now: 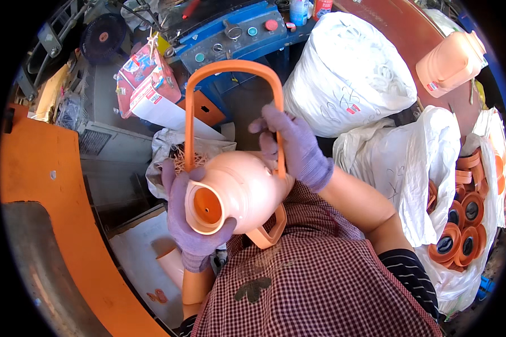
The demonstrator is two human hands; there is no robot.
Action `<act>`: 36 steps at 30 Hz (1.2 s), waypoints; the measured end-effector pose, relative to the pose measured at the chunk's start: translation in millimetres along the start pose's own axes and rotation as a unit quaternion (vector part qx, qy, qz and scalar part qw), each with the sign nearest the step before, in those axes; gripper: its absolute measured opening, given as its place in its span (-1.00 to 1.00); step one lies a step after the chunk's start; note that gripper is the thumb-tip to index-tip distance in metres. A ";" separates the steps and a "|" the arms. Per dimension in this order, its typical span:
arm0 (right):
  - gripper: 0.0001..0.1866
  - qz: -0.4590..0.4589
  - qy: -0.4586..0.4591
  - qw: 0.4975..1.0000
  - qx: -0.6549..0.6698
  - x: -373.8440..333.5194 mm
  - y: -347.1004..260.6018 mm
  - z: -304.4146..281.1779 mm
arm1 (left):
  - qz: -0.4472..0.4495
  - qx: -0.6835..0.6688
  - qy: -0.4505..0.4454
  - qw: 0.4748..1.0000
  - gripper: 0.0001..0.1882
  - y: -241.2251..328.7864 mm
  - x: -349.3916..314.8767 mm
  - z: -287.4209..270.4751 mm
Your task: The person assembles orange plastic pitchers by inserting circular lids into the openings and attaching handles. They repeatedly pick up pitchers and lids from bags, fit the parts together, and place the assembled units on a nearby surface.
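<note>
A peach plastic flask body lies tilted in front of my apron, its round orange-lined mouth turned toward the lower left. My left hand, in a purple glove, is closed around the neck end from below. An orange carrying handle arches up over the body, with its two ends at the body's sides. My right hand, also gloved, grips the right leg of this handle near the body. A smaller peach side grip sticks out under the body.
White sacks stand at the right; one open sack holds orange ring-shaped parts. A peach container stands at the far right. Ahead is a blue control panel with buttons. An orange machine panel borders the left, near a red box.
</note>
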State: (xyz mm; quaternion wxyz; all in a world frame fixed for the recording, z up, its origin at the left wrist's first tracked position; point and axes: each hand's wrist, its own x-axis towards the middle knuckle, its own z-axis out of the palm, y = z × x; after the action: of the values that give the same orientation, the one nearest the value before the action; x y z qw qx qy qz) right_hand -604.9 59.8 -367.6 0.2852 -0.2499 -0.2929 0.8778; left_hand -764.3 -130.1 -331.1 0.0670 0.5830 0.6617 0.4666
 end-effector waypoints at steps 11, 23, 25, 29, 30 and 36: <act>-0.58 0.053 0.018 0.998 0.012 11.5 13.9 5.8 | 0.012 -0.064 -0.022 0.998 -0.15 20.0 2.3 13.7; -0.73 0.110 -0.005 0.990 0.088 -12.8 -8.3 -30.0 | -0.117 -0.224 0.079 0.964 -0.13 26.8 41.9 18.9; -0.76 0.073 -0.145 0.969 0.185 -12.0 -5.3 -61.6 | -0.289 -0.367 0.139 0.873 -0.35 4.1 40.3 45.9; -0.69 0.081 -0.058 0.983 0.152 -23.8 -10.0 -51.6 | -0.388 -0.491 -0.057 0.778 -0.49 -26.7 21.9 62.9; -0.69 0.080 -0.043 0.986 0.138 -26.1 -11.7 -49.9 | -0.395 -0.530 -0.061 0.748 -0.51 -30.3 19.2 69.1; -0.74 0.089 -0.069 0.981 0.159 -27.3 -8.1 -50.3 | -0.317 -0.547 -0.072 0.771 -0.57 -30.3 7.2 75.8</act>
State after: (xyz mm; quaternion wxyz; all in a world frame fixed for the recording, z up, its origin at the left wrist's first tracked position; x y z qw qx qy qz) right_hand -552.2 66.1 -390.3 0.2214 -0.1650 -0.1454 0.9500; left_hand -740.0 -79.7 -391.1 0.5660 0.2366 0.4353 0.6589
